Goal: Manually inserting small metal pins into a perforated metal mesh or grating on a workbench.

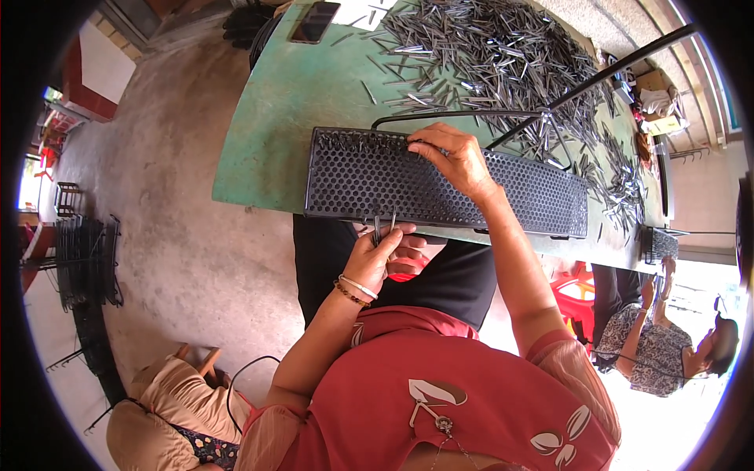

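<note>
A long black perforated metal rack (361, 177) with round holes lies across the near edge of the green table, above my lap. My left hand (375, 255) is closed at its near edge, with a couple of thin metal strips (378, 229) standing up between thumb and fingers. Over the rack's upper middle, my right hand (457, 157) is pinched, its fingertips at the holes near the far edge. What those fingertips hold, if anything, is too small to make out. Dark bits stick up from the holes at the rack's upper left.
A big pile of thin metal strips (510, 55) covers the far right of the green table (267, 118). A phone (316, 21) lies at the far left. A black rod (620, 67) slants over the pile. Other people sit at right (652, 345) and lower left (169, 408).
</note>
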Tool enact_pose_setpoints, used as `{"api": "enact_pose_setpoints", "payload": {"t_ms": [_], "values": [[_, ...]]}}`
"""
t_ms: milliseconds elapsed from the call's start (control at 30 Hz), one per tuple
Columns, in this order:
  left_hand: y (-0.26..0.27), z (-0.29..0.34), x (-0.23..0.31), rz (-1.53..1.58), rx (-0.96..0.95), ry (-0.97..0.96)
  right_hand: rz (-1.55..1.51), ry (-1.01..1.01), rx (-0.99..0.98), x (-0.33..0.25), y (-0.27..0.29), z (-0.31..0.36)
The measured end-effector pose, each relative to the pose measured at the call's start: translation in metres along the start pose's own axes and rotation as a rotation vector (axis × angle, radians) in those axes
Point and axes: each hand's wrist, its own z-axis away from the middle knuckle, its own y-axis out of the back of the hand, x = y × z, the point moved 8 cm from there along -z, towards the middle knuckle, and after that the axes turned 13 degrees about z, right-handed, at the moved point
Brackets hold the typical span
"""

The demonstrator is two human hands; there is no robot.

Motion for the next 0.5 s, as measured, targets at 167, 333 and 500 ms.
{"api": "enact_pose_setpoints", "payload": {"t_ms": [167,333,500], "values": [[0.0004,-0.0003,-0.0021,0.000,-0.010,0.006,0.085,0.069,0.044,-0.0003,-0.0020,0.0019],[0.0004,0.0004,-0.0020,-0.006,-0.001,0.005,0.078,0.059,0.075,0.0024,-0.0012,0.0038],[0.0008,-0.0006,-0.0029,-0.001,0.001,0.009,0.073,-0.011,0.045,0.0064,-0.0082,0.0062]]}}
